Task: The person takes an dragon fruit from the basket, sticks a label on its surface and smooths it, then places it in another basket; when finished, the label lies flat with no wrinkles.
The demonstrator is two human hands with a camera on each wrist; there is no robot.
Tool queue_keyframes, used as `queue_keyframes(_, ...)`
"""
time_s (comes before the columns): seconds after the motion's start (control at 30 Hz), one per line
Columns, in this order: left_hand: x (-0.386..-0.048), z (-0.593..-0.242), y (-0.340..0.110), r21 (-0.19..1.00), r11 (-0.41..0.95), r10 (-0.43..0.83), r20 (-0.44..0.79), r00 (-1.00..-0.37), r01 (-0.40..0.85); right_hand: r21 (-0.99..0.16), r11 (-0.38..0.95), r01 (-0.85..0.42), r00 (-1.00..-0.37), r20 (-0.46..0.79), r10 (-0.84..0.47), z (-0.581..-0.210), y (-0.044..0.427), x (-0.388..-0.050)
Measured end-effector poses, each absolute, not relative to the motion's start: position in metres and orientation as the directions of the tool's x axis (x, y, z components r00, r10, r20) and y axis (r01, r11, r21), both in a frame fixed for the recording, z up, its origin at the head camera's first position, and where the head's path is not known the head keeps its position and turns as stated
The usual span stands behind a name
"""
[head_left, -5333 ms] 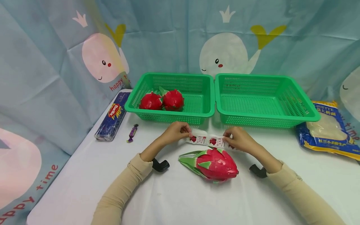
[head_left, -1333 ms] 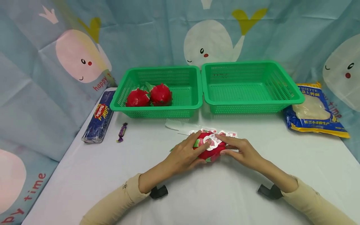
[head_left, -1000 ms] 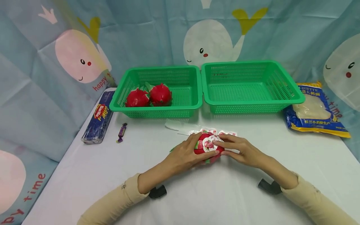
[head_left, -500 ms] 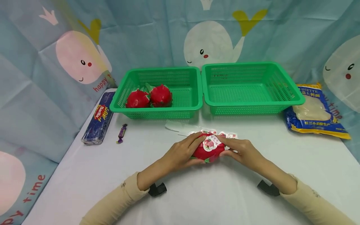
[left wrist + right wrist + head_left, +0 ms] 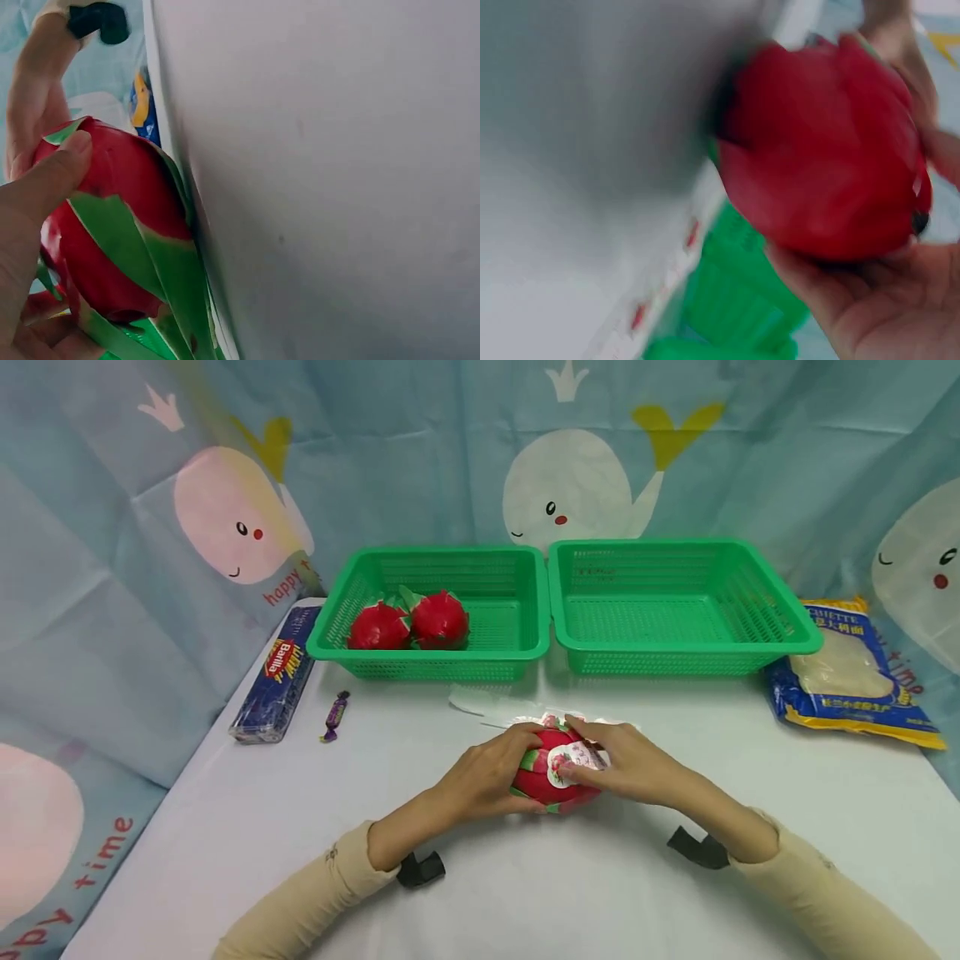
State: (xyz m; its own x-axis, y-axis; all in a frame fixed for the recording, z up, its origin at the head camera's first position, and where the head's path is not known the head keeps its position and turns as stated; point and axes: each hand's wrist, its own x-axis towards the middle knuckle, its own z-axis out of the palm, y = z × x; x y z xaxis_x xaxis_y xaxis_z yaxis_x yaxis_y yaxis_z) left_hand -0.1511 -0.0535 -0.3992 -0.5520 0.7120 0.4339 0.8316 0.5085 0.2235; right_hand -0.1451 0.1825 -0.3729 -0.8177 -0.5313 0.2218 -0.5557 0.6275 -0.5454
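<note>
Both hands are on a red dragon fruit (image 5: 536, 783) with green scales, over the middle of the white table. My left hand (image 5: 480, 777) grips its left side, with the thumb across the skin in the left wrist view. From the right, my right hand (image 5: 637, 764) holds it, fingers over the far side and thumb on a white scalloped sticker (image 5: 557, 770) with a fruit picture. The right wrist view has the fruit (image 5: 825, 150) close up, right fingers (image 5: 810, 281) against it. Behind the fruit lies a strip of stickers (image 5: 517, 720), partly hidden.
Two green baskets stand at the back: the left basket (image 5: 487, 655) contains two dragon fruits (image 5: 441, 618); the right basket (image 5: 690, 647) has nothing visible inside. A blue spaghetti pack (image 5: 273, 681) and purple candy (image 5: 335, 717) lie left. A blue-yellow pasta bag (image 5: 855, 681) lies right.
Earlier both hands held the sticker strip behind the fruit. Since then a sticker has come onto the fruit, and both hands grip it. Lately the right thumb has moved onto the sticker.
</note>
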Motion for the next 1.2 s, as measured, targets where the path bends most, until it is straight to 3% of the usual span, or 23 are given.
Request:
queue_keyframes(0.07, -0.150, -0.400, -0.055, 0.223, 0.517, 0.706, 0.434, -0.560, 0.826, -0.547, 0.686, -0.480, -0.846, 0.083, -0.526, -0.373, 0.176, -0.141)
queue_keyframes(0.13, -0.149, -0.401, -0.056, 0.219, 0.530, 0.700, 0.433, -0.568, 0.819, -0.555, 0.702, -0.446, -0.859, 0.044, -0.511, -0.376, 0.173, -0.137)
queue_keyframes(0.3, -0.147, -0.400, -0.056, 0.213, 0.559, 0.676, 0.443, -0.589, 0.801, -0.601, 0.687, -0.408, -0.898, 0.127, -0.422, -0.388, 0.175, -0.128)
queue_keyframes(0.37, -0.147, -0.399, -0.056, 0.229, 0.563, 0.667, 0.441, -0.600, 0.794, -0.567, 0.710, -0.419, -0.902, 0.170, -0.397, -0.391, 0.176, -0.124)
queue_keyframes(0.43, -0.147, -0.399, -0.056, 0.237, 0.568, 0.663, 0.437, -0.608, 0.788, -0.471, 0.760, -0.448, -0.894, 0.225, -0.388, -0.392, 0.175, -0.120)
queue_keyframes(0.5, -0.147, -0.398, -0.056, 0.244, 0.569, 0.659, 0.436, -0.613, 0.785, -0.288, 0.825, -0.486, -0.864, 0.302, -0.403, -0.391, 0.174, -0.116)
queue_keyframes(0.6, -0.148, -0.398, -0.055, 0.252, 0.568, 0.658, 0.433, -0.617, 0.783, -0.026, 0.891, -0.452, -0.824, 0.395, -0.406, -0.382, 0.175, -0.114)
queue_keyframes(0.67, -0.148, -0.398, -0.054, 0.271, 0.560, 0.660, 0.426, -0.619, 0.783, 0.050, 0.910, -0.412, -0.812, 0.432, -0.392, -0.374, 0.176, -0.118)
queue_keyframes(0.77, -0.151, -0.395, -0.057, 0.329, 0.519, 0.686, 0.391, -0.614, 0.789, -0.122, 0.877, -0.464, -0.853, 0.327, -0.406, -0.358, 0.168, -0.133)
queue_keyframes(0.9, -0.165, -0.387, -0.072, 0.527, 0.399, 0.731, 0.312, -0.607, 0.751, -0.408, 0.781, -0.472, -0.860, 0.017, -0.511, -0.348, 0.148, -0.151)
queue_keyframes(0.97, -0.177, -0.384, -0.082, 0.653, 0.370, 0.699, 0.273, -0.661, 0.661, -0.426, 0.782, -0.456, -0.845, -0.071, -0.531, -0.348, 0.141, -0.155)
queue_keyframes(1.07, -0.197, -0.383, -0.100, 0.866, 0.326, 0.531, 0.163, -0.831, 0.378, -0.418, 0.800, -0.431, -0.847, -0.120, -0.519, -0.349, 0.136, -0.159)
queue_keyframes(1.13, -0.210, -0.384, -0.111, 0.978, 0.178, 0.370, 0.038, -0.928, 0.111, -0.414, 0.808, -0.419, -0.845, -0.146, -0.514, -0.350, 0.134, -0.162)
queue_keyframes(1.2, -0.220, -0.385, -0.121, 0.994, -0.062, 0.228, -0.076, -0.971, -0.092, -0.432, 0.810, -0.397, -0.842, -0.182, -0.509, -0.352, 0.132, -0.165)
